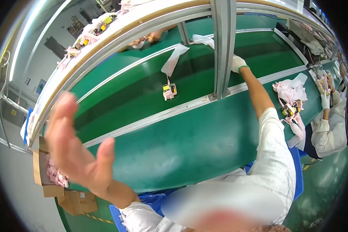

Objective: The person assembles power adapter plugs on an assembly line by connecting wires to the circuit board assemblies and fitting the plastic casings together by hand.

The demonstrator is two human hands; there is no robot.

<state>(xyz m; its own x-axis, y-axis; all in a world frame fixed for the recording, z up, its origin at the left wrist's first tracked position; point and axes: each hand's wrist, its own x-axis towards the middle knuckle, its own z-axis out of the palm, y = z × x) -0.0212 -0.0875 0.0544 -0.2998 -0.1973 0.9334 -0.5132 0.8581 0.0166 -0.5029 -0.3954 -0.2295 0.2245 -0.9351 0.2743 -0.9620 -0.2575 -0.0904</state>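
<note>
My left hand (81, 158) is bare and raised close to the camera at the left, fingers and thumb apart, with nothing in it. Stretched far over the green belt, my right hand (239, 63) wears a white glove with a green cuff. The metal post (222, 50) hides its fingers, so what it holds, if anything, does not show. Left of the post, a pink part with a yellow and black component (169, 91) lies on the belt, joined by a thin strip to a translucent white sleeve (175, 60). Another white sleeve (203, 40) lies near the post.
A pile of pink parts and white sleeves (292, 96) lies at the right of the green table (174, 143). Cardboard boxes (79, 202) stand at the lower left. A co-worker (330, 123) works at the right; another person's hands (152, 37) show across the belt.
</note>
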